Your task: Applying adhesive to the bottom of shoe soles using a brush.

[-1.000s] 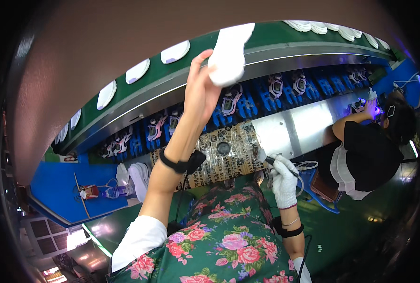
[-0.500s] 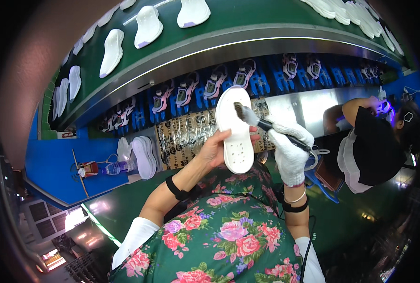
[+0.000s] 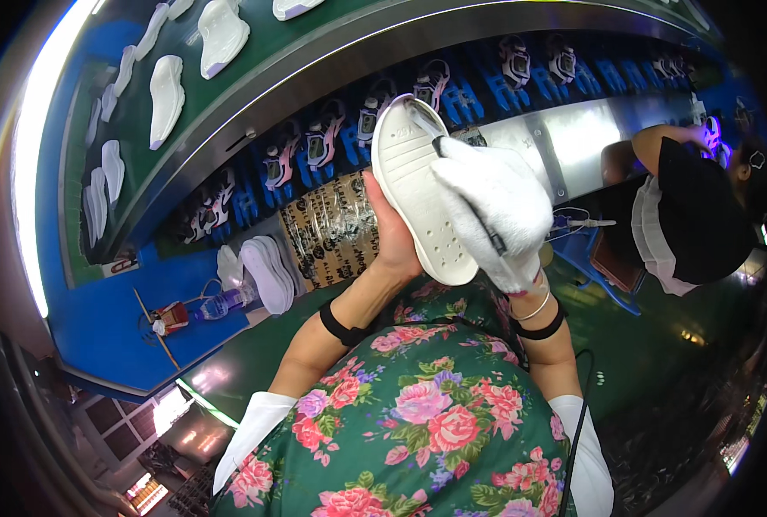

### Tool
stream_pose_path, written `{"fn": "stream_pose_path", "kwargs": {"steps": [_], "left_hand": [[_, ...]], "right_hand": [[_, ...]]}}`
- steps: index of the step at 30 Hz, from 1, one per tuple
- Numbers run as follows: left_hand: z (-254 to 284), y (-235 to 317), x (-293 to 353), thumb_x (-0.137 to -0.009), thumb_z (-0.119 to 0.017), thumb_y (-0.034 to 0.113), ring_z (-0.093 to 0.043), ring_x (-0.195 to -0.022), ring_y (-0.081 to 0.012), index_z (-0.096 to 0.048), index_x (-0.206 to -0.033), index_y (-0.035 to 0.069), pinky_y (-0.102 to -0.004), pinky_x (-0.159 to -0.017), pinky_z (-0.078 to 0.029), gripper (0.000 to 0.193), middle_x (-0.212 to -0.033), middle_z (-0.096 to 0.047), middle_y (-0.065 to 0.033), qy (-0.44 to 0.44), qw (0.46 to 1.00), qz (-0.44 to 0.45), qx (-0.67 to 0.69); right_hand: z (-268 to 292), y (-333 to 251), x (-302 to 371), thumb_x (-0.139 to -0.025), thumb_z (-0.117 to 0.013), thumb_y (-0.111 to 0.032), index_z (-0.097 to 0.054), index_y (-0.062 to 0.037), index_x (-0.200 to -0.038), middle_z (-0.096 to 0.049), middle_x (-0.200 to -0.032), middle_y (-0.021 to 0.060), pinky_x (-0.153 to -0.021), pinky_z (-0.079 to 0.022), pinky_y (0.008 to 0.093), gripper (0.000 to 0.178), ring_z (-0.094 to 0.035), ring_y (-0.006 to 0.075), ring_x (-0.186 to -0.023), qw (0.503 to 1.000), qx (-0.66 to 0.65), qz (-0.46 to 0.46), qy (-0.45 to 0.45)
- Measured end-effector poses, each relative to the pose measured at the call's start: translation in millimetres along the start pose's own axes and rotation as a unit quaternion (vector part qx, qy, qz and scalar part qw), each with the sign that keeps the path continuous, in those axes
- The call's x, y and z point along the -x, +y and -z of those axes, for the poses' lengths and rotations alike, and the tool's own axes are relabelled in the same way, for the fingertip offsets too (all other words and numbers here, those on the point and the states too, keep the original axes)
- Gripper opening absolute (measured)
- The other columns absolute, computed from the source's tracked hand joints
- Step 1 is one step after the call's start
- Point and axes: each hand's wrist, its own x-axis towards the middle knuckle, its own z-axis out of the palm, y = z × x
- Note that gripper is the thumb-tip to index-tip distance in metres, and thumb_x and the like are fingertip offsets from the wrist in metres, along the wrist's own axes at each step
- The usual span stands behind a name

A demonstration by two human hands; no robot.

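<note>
A white shoe sole [image 3: 414, 185] with ridges across it and small holes at its near end stands tilted up before me. My bare left hand [image 3: 394, 234] is closed on its left edge, the other fingers hidden behind it. My right hand [image 3: 500, 211], in a white knitted glove, grips a brush [image 3: 435, 127] with a dark handle. The bristles are at the sole's far end, partly blurred, and seem to touch it. The glove covers the sole's right edge.
White soles [image 3: 167, 99] lie on the green conveyor [image 3: 220, 99] at the far left. Below its metal edge stands a row of pink-and-white shoe uppers [image 3: 321, 142]. More soles [image 3: 267, 274] are stacked by a bottle [image 3: 220, 303] on a blue table [image 3: 116, 327]. At the right a person [image 3: 698, 202] works.
The sole has turned, showing its ridged face instead of the smooth one, and has moved slightly up and left. The brush has gone to its far end.
</note>
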Motion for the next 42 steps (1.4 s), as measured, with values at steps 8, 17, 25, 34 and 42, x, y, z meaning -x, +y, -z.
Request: {"fn": "stream_pose_path", "kwargs": {"steps": [8, 17, 25, 34, 42], "left_hand": [[24.6, 1.9, 1.3, -0.090, -0.020, 0.082, -0.058, -0.122, -0.0280, -0.039, -0.147, 0.008, -0.0427, -0.103, -0.048, 0.095, -0.137, -0.055, -0.0146, -0.055, 0.996, 0.030, 0.065], [19.6, 20.0, 3.5, -0.088, -0.018, 0.084, -0.052, -0.129, -0.0294, -0.035, -0.149, 0.008, -0.0463, -0.109, -0.043, 0.099, -0.143, -0.049, -0.0154, 0.117, 0.976, 0.017, -0.184], [31.9, 27.1, -4.4, -0.084, -0.023, 0.088, -0.067, -0.102, -0.0280, -0.047, -0.137, 0.006, -0.0422, -0.091, -0.055, 0.102, -0.115, -0.065, -0.0172, 0.053, 0.994, 0.094, -0.003], [31.5, 29.0, -13.4, -0.083, -0.027, 0.089, -0.066, -0.092, -0.0273, -0.050, -0.134, 0.009, -0.0391, -0.081, -0.057, 0.098, -0.108, -0.065, -0.0149, 0.047, 0.993, 0.091, -0.061], [12.0, 31.5, -20.2, -0.078, -0.019, 0.094, -0.065, -0.077, -0.0267, -0.054, -0.123, 0.004, -0.0388, -0.068, -0.056, 0.107, -0.094, -0.063, -0.0167, 0.067, 0.992, 0.047, -0.094]], "right_hand": [[-4.0, -21.5, 9.0, -0.072, -0.074, 0.001, -0.075, -0.0035, -0.095, -0.074, -0.100, 0.0157, -0.079, -0.055, 0.0370, 0.023, -0.070, 0.0282, -0.087, 0.983, -0.159, -0.093, -0.012], [-5.0, -14.5, 10.6, -0.074, -0.073, -0.005, -0.075, -0.0063, -0.101, -0.073, -0.105, 0.0153, -0.080, -0.056, 0.0380, 0.026, -0.069, 0.0307, -0.090, 0.979, -0.176, -0.057, -0.090], [-7.8, -11.4, 16.8, -0.072, -0.072, -0.007, -0.074, -0.0086, -0.106, -0.072, -0.110, 0.0132, -0.084, -0.055, 0.0398, 0.033, -0.069, 0.0295, -0.096, 0.989, -0.098, 0.014, -0.107], [-6.5, -11.5, 27.6, -0.065, -0.076, -0.002, -0.073, -0.0065, -0.095, -0.072, -0.108, 0.0116, -0.077, -0.056, 0.0372, 0.031, -0.069, 0.0284, -0.090, 0.998, -0.056, 0.010, -0.041], [4.0, -9.4, 28.8, -0.068, -0.075, -0.002, -0.074, -0.0081, -0.097, -0.073, -0.104, 0.0111, -0.075, -0.057, 0.0363, 0.030, -0.069, 0.0265, -0.087, 0.990, -0.129, -0.050, -0.025]]}}
